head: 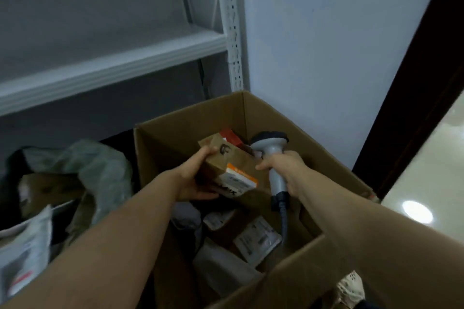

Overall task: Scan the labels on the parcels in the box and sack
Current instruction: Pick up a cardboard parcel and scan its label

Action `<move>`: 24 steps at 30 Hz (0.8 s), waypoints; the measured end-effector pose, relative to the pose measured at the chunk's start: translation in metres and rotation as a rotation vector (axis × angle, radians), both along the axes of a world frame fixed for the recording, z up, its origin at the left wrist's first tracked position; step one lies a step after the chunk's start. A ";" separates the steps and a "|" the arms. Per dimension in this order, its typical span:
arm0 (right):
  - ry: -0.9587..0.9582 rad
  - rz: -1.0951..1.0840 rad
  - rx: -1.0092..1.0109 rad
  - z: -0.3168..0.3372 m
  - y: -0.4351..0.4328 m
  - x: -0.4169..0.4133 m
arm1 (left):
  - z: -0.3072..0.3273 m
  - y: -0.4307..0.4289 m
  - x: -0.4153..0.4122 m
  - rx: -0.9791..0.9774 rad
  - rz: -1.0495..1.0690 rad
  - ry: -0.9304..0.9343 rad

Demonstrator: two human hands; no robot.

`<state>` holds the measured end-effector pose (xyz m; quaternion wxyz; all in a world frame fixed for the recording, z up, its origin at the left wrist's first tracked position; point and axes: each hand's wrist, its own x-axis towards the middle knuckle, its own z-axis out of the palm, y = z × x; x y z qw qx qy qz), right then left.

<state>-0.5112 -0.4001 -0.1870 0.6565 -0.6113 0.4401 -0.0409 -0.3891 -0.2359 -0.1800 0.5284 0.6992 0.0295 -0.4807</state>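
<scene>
A large open cardboard box [180, 123] stands in front of me with several labelled parcels [256, 238] lying in it. My left hand [194, 175] grips a small brown parcel [226, 160] from its left side and holds it above the box. The parcel's white and orange label [238, 182] faces up at its near end. My right hand [286, 168] grips the handle of a grey barcode scanner [272, 148], whose dark head sits just right of the parcel. To the left lies a greenish sack [100, 165] with more parcels [47, 190] in it.
White metal shelving [113, 63] runs behind the sack and box, with an upright post [232, 25] at the box's far corner. A pale wall [326, 57] stands behind the box. A dark door frame [414, 83] and shiny floor [426, 183] lie to the right. The scanner's cable [283, 223] hangs into the box.
</scene>
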 end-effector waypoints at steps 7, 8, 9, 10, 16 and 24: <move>-0.283 0.174 0.009 0.095 0.062 -0.040 | 0.099 0.080 -0.042 -0.073 0.053 0.015; -0.296 0.202 -0.006 0.104 0.070 -0.047 | 0.109 0.091 -0.046 -0.052 0.046 0.009; -0.312 0.217 -0.007 0.109 0.076 -0.051 | 0.117 0.101 -0.048 -0.028 0.048 -0.005; -0.323 0.234 -0.007 0.116 0.084 -0.056 | 0.126 0.111 -0.053 -0.020 0.067 -0.021; -0.374 0.173 0.096 0.141 0.112 -0.066 | 0.169 0.130 -0.083 -0.288 0.211 -0.153; -0.399 0.210 0.194 0.174 0.118 -0.075 | 0.169 0.129 -0.109 -0.409 0.133 -0.204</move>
